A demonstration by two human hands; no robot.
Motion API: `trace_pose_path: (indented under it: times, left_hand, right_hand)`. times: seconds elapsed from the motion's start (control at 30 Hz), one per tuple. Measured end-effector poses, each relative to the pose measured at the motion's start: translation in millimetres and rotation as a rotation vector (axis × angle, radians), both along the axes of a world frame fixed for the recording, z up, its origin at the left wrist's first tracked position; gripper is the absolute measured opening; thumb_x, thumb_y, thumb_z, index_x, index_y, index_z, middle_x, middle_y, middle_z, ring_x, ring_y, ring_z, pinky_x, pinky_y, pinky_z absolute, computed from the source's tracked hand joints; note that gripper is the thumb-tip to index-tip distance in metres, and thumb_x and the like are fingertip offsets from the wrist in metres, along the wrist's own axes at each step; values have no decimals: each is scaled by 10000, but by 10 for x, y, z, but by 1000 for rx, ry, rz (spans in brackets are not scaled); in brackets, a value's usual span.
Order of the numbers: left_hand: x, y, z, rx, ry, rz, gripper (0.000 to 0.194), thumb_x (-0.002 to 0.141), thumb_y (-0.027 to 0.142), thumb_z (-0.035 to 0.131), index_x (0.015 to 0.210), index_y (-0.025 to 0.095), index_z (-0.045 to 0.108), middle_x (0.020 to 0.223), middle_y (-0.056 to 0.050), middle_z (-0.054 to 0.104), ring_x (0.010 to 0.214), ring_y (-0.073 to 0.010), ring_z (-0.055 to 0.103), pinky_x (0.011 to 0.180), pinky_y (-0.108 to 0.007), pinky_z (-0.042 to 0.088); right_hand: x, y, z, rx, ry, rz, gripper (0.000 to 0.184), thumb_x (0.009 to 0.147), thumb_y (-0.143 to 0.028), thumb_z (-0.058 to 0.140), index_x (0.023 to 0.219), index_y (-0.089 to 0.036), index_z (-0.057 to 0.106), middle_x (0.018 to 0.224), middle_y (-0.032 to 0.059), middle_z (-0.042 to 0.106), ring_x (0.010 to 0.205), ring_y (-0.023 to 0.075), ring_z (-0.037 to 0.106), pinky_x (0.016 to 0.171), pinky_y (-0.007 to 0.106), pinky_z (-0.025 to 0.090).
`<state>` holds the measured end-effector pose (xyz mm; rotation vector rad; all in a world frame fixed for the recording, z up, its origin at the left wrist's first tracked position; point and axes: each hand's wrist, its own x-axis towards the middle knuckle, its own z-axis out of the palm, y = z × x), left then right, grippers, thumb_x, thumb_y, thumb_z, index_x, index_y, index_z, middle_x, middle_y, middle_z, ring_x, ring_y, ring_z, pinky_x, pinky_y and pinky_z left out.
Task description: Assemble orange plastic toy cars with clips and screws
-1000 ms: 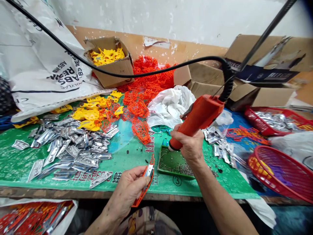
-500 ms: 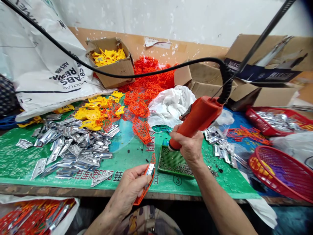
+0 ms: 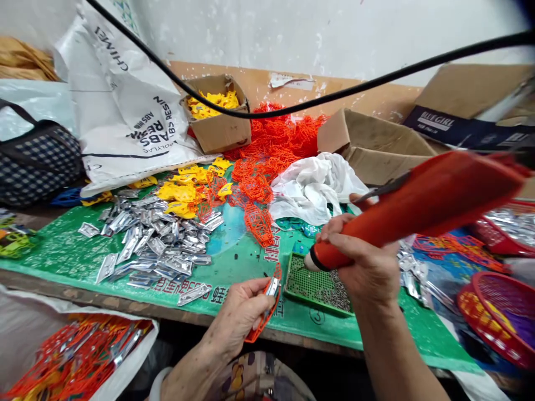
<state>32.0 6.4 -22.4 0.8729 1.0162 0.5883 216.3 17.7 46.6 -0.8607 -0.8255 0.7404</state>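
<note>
My left hand (image 3: 247,309) pinches an orange plastic frame (image 3: 258,333) with a shiny metal plate (image 3: 272,287) lying along it, just above the table's front edge. My right hand (image 3: 363,256) is wrapped round a red electric screwdriver (image 3: 401,209). The screwdriver lies strongly tilted, its pale nose low over the green tray (image 3: 320,307). Small dark screws (image 3: 332,292) fill part of that tray. Whether the nose touches the screws, I cannot tell. A black cable (image 3: 288,111) crosses above the table.
Silver metal plates (image 3: 154,239) are heaped at left beside yellow plastic parts (image 3: 179,194). Orange frames (image 3: 288,139) pile up behind, near cardboard boxes (image 3: 376,161) and a white plastic bag (image 3: 315,186). Red baskets (image 3: 468,312) stand at right. An open sack (image 3: 144,351) of orange pieces is at lower left.
The screwdriver has tipped from steep to nearly level, its rear end swinging right and nearer. My view has turned left. My left hand still grips the same orange frame and metal plate.
</note>
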Motion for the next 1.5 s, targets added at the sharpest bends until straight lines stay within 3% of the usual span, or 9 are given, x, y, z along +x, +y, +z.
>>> trace_pose_path:
  times: [0.17, 0.43, 0.77, 1.03, 1.2, 1.33, 1.5]
  left_hand:
    - [-8, -19, -59, -15, -34, 10, 236, 663, 259, 654, 851, 134, 721, 521, 71, 447, 377, -31, 230, 377, -212, 130]
    - [-17, -37, -74, -14, -79, -1, 248, 687, 269, 669, 886, 133, 729, 517, 75, 419, 403, -50, 234, 404, -235, 129]
    - [-6, -49, -5, -9, -59, -5, 233, 674, 265, 654, 852, 129, 721, 503, 83, 410, 394, -45, 209, 398, -225, 133]
    - [25, -70, 14, -3, -63, 2, 160, 680, 264, 666, 769, 136, 702, 507, 83, 378, 428, -51, 215, 423, -233, 113]
    - [56, -93, 45, -36, -125, 38, 163, 634, 224, 682, 754, 123, 726, 530, 66, 422, 461, -48, 252, 454, -223, 136]
    - [49, -101, 6, -59, -130, 62, 230, 620, 242, 708, 810, 120, 754, 545, 59, 457, 449, -42, 224, 440, -222, 121]
    - [53, -74, 49, -31, -83, 47, 226, 629, 245, 699, 809, 124, 760, 520, 66, 428, 441, -43, 247, 428, -207, 138]
  right_hand:
    - [-230, -166, 142, 51, 69, 102, 339, 620, -81, 695, 902, -262, 648, 662, -54, 630, 605, 122, 586, 637, 303, 520]
    - [-350, -166, 93, 29, 108, 160, 457, 626, -93, 695, 1036, -283, 627, 668, -62, 634, 611, 114, 574, 640, 292, 520]
    - [-360, -159, 66, -12, 85, 123, 357, 595, -93, 683, 895, -270, 603, 652, -62, 608, 583, 126, 566, 595, 306, 514]
    - [-352, -194, 43, -20, 79, 171, 303, 585, -97, 718, 833, -241, 617, 660, -53, 611, 600, 124, 570, 612, 297, 513]
    - [-343, -228, -38, -47, -2, 190, 353, 627, -122, 738, 926, -256, 607, 679, -56, 608, 621, 144, 575, 708, 370, 530]
    - [-340, -228, -120, -16, -77, 179, 245, 638, -124, 731, 821, -233, 610, 688, -37, 592, 650, 156, 575, 756, 398, 527]
    - [-330, -199, -52, 5, -15, 215, 242, 626, -106, 692, 813, -241, 620, 670, -56, 583, 618, 137, 563, 701, 356, 518]
